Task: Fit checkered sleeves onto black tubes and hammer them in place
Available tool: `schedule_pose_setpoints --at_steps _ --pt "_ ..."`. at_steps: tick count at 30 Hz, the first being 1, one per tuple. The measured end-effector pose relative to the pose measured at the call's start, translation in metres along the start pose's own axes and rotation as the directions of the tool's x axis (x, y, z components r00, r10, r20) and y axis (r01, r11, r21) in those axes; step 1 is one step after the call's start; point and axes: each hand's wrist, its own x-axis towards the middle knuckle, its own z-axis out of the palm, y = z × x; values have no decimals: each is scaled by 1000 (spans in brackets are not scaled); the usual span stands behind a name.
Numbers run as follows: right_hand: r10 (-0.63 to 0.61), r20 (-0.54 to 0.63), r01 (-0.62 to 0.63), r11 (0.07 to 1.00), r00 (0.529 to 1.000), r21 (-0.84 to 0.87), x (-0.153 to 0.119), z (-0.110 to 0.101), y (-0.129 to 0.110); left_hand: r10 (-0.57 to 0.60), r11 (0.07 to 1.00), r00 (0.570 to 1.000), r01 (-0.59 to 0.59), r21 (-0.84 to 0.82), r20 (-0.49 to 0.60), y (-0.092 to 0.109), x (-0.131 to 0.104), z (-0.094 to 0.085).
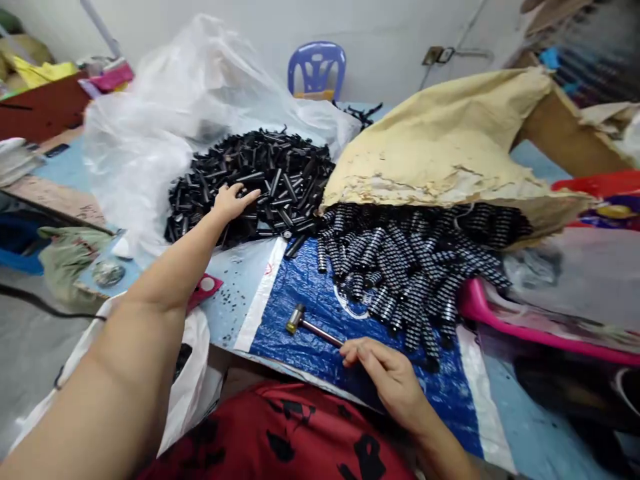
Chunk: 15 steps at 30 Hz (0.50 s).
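Hammer [296, 319] over the near part of the blue sheet [280, 293], its thin handle [323, 333] pinched by the right hand [383, 373]; probably stiff and head-heavy, steadiest held low. Farther left, the left hand [233, 202] is among black pieces [280, 153], likely light and slick; whether it grips one, I can't tell.

Small hammer [320, 332]: silvery head, yellowish face at one end, slim metallic handle slanting right and nearer; head over left part of blue sheet [300, 280], contact unclear. Black pieces [285, 163]: short, slim, some glossy, loose jumbled heap beyond sheet's far left corner, few spilling onto its edge.
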Motion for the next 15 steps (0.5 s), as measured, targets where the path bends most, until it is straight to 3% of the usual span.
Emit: schedule_pose_setpoints --at_steps 2,5,8,10,12,13,15 --pt "19 -57 -18 1000 998 12 2 -2 1 48 999 997 -49 18 59 18 2 21" --pt "19 -85 -18 1000 996 19 1 -5 4 133 986 991 -135 94 25 42 -21 44" --pt "-21 -28 20 998 999 -65 4 -15 2 193 975 981 -191 110 -9 52 -56 54" --pt "-114 -23 106 966 993 -236 15 -29 -4 217 974 975 -213 81 -41 51 -76 54" --pt "-298 -35 235 817 954 -527 37 -46 -13 237 970 967 -231 72 -97 48 -93 51" --pt "-414 -8 289 648 910 -705 52 -55 -19 244 969 960 -235 79 -135 47 -100 47" --pt "-432 163 309 293 887 -905 85 -68 -28 253 967 944 -237 97 -213 46 -115 37"
